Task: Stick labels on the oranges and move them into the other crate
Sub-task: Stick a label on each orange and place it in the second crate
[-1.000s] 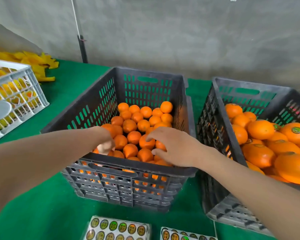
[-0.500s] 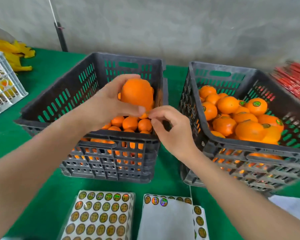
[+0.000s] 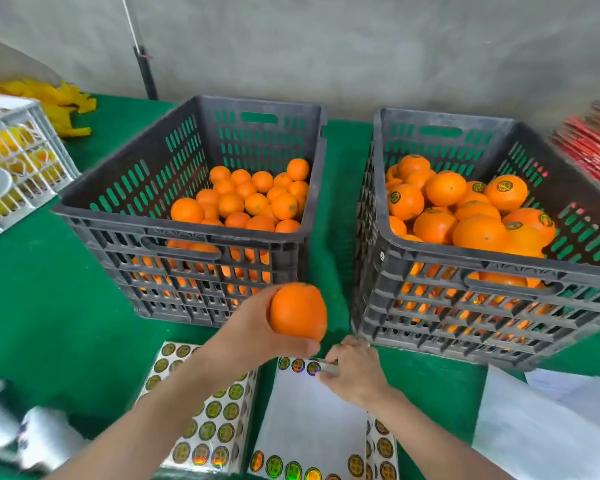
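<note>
My left hand (image 3: 253,332) grips a plain orange (image 3: 298,311) in front of the left dark crate (image 3: 125,221), which holds several unlabelled oranges (image 3: 253,202). The right dark crate (image 3: 465,268) holds several oranges with round labels (image 3: 503,186). My right hand (image 3: 355,370) is down on a mostly peeled label sheet (image 3: 309,417), fingertips pinching at a label (image 3: 314,368) in its top row. A full label sheet (image 3: 208,417) lies to its left, partly under my left arm.
Everything stands on a green table (image 3: 49,306). A white crate (image 3: 18,161) with yellow fruit sits at the far left, yellow material (image 3: 63,105) behind it. Red items (image 3: 593,140) lie at the far right. White sheets (image 3: 551,427) lie at the front right.
My left hand lifted an orange out of the left crate and brought it down in front of it. My right hand left the crate and dropped onto the label sheet.
</note>
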### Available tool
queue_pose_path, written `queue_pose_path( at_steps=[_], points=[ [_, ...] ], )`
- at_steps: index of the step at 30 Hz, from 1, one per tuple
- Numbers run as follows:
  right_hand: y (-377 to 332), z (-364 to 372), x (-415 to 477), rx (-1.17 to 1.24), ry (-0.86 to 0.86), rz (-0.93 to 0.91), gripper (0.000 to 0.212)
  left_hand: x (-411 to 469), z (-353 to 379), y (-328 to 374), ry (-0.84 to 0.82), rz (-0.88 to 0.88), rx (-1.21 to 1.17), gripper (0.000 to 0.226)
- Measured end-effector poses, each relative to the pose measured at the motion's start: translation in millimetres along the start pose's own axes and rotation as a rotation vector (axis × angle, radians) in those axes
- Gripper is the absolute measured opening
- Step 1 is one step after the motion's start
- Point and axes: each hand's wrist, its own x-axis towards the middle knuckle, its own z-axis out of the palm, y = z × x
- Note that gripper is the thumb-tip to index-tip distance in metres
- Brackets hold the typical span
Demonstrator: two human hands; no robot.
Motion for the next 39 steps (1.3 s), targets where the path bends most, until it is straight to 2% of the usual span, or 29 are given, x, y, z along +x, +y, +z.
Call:
queue_pose_path(
  at_steps=[2,4,9,11,13,15,18,20,25,28,31,35,39],
  points=[
    [-4,-3,-1,-0.019,-0.022,-0.028,0.023,4,7,-20,0.011,-0.143,-0.051,0.063],
    [-3,-11,-3,0.066,-0.051,-0.067,0.017,6,11,-35,-0.005,-0.222,-0.069,0.066],
    [7,-38,-11,0.311,-0.104,-0.21,0.014,14,14,-49,-0.203,-0.265,-0.071,0.084],
    [11,-42,-15,0.389,-0.091,-0.227,0.011,18,20,-53,-0.226,-0.278,-0.088,0.091],
    [15,-39,-20,0.416,-0.011,-0.2,0.013,22,26,-58,-0.219,-0.283,-0.137,0.095],
    [19,-27,-26,0.348,0.172,-0.159,0.015,23,32,-62,-0.22,-0.268,-0.211,0.094],
    [19,-14,-37,0.221,0.401,-0.094,0.018,26,36,-69,-0.222,-0.27,-0.319,0.107],
    [15,-9,-41,0.336,0.394,-0.035,0.02,27,38,-71,-0.25,-0.252,-0.369,0.112],
    [8,-11,-44,0.583,0.297,0.051,0.016,27,41,-70,-0.336,-0.201,-0.441,0.099],
    [8,-10,-45,0.719,0.258,0.097,0.014,27,43,-71,-0.344,-0.199,-0.505,0.1],
    [8,-8,-45,0.785,0.249,0.128,0.013,28,45,-73,-0.328,-0.209,-0.55,0.104],
    [5,-7,-49,0.806,0.319,0.184,0.004,28,48,-75,-0.332,-0.226,-0.584,0.106],
    [4,-5,-51,0.84,0.374,0.231,0.026,28,51,-76,-0.311,-0.241,-0.582,0.11]
  ],
)
